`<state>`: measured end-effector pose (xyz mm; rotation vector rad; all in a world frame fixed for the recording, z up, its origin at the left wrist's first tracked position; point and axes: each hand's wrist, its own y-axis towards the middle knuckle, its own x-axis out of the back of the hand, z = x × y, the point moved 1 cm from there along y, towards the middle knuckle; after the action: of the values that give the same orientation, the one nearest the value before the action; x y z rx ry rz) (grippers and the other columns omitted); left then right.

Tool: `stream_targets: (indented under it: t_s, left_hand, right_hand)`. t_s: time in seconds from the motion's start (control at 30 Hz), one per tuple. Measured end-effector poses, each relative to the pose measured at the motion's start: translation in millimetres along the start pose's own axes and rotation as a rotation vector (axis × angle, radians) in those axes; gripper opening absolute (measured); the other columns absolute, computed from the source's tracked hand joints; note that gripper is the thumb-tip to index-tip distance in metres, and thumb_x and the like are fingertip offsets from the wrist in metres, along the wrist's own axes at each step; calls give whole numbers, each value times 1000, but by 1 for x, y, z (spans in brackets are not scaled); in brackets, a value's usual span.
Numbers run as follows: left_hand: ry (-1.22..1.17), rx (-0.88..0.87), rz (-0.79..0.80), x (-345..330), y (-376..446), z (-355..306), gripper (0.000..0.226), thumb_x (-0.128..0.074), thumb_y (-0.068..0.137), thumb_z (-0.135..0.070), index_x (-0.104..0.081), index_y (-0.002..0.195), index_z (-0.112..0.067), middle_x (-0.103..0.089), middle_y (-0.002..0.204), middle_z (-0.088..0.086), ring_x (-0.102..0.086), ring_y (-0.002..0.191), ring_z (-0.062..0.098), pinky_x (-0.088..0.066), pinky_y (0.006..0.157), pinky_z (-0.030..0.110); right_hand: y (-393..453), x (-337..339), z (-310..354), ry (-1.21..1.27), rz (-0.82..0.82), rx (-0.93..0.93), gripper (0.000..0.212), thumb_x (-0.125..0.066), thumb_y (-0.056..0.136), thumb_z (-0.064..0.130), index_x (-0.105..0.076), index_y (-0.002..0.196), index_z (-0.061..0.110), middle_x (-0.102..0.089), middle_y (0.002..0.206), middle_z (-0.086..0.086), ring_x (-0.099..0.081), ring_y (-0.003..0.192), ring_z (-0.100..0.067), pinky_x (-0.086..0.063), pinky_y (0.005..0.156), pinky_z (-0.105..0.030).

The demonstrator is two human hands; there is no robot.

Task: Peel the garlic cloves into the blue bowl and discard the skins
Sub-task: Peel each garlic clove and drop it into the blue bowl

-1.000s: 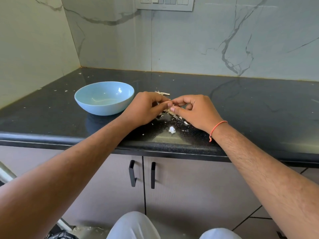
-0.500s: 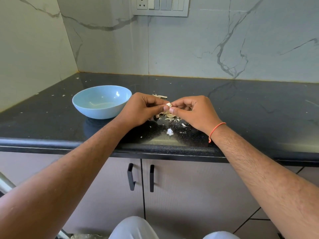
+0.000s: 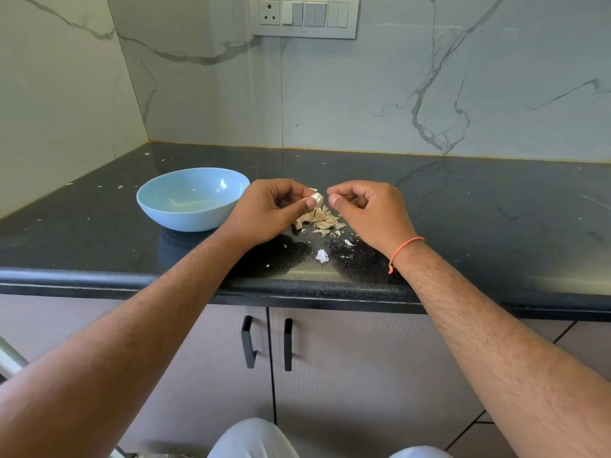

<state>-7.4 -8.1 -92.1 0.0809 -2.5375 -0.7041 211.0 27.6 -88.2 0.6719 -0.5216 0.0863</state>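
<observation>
Between the left thumb and the curled left fingers [image 3: 291, 193] sits the garlic clove [image 3: 317, 200], pale and glossy, pinched at the tip of the left hand [image 3: 267, 211]. Its free end pokes out rightward past the thumbnail, toward the other hand; its long axis is hard to tell, since the fingers cover much of it. A small gap separates the clove from the right hand [image 3: 370, 209], whose fingers are curled inward with the thumb tip pressed to the forefinger; whether a shred of skin is caught in that pinch cannot be made out.

Directly beneath both sets of fingertips, a heap of peeled skins [image 3: 320, 221] lies on the black countertop [image 3: 463, 209], beige and curled, with loose flakes spreading toward the near edge. One larger white flake [image 3: 321, 255] lies apart from the heap, nearer the person and below the gap between the hands.

Just left of the left knuckles stands the blue bowl [image 3: 193, 200], upright, its rim close beside the back of that hand; only a pale sheen shows inside, and no clove can be told there. An orange thread bracelet [image 3: 401, 251] circles the right wrist. Beyond the fingers, a marble-patterned wall carries a switch panel [image 3: 305, 15]. Below the counter edge are two dark cabinet handles [image 3: 267, 342].
</observation>
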Motion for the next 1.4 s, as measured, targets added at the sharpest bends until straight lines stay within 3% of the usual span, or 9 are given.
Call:
stream_targets:
  t_s: [0.1,0.2,0.3,0.5,0.63,0.83,1.0,1.27,1.4]
  left_hand:
    - [158,-26,71,-3,-5,-2,13,-84,90,-34,-83,100,-26,-78,82,-11,-63,64,2,-51,66,16]
    - [271,-44,137,-6,-6,-7,12,-85,88,-31,-84,100,-30,-74,77,-18,-52,55,0,-40,58,8]
    - [308,-34,122,-4,-6,-8,17,-82,88,-23,-83,103,-30,-75,84,-20,-58,61,3,-44,61,8]
    - [315,31,97,1,-4,-6,31,-71,86,-9,-80,109,-29,-77,96,-18,-68,82,5,-51,72,8]
    - [328,44,94,2,-3,-6,33,-71,87,-6,-78,110,-29,-76,99,-17,-70,84,4,-56,78,12]
    - [364,73,51,0,0,-2,28,-71,94,-11,-79,114,-30,-75,100,-19,-69,87,1,-51,77,9]
    - [379,61,52,-2,0,-2,19,-77,96,-25,-80,111,-36,-72,98,-20,-66,85,1,-53,78,17]
    - [37,80,-16,0,-1,-2,12,-81,93,-20,-82,105,-23,-78,82,-11,-71,70,10,-66,77,38]
    - [-89,49,24,0,-4,-6,19,-84,89,-12,-82,107,-11,-81,91,-4,-73,78,4,-59,77,21]
  right_hand:
    - [-1,12,-7,-137,-11,-49,9,-74,93,34,-81,97,35,-73,94,18,-62,79,8,-51,80,-20]
    - [-3,13,-11,-244,124,-75,8,-77,89,41,-80,95,38,-68,97,15,-62,88,-1,-47,79,-26]
    - [-4,8,-11,-357,222,-48,9,-77,88,43,-81,94,38,-68,93,16,-64,92,-7,-52,81,-32]
    - [-2,8,-14,-340,212,-55,7,-78,89,40,-80,83,38,-69,93,18,-64,93,-7,-52,83,-32]
    - [-3,8,-10,-340,195,-35,8,-76,91,36,-79,84,36,-68,90,17,-60,83,-1,-45,73,-25]
    - [-6,10,-6,-259,132,-9,10,-71,96,28,-79,97,33,-66,87,17,-52,70,17,-36,64,-17]
    - [-8,9,-2,-241,110,34,12,-70,96,22,-80,99,30,-67,89,15,-52,68,18,-36,65,-15]
    - [-8,-1,4,-229,180,125,18,-77,90,34,-79,108,35,-70,88,22,-53,61,-6,-52,67,-28]
    - [-10,1,4,-99,142,104,17,-84,85,37,-82,102,34,-74,79,14,-58,61,-9,-56,68,-29]
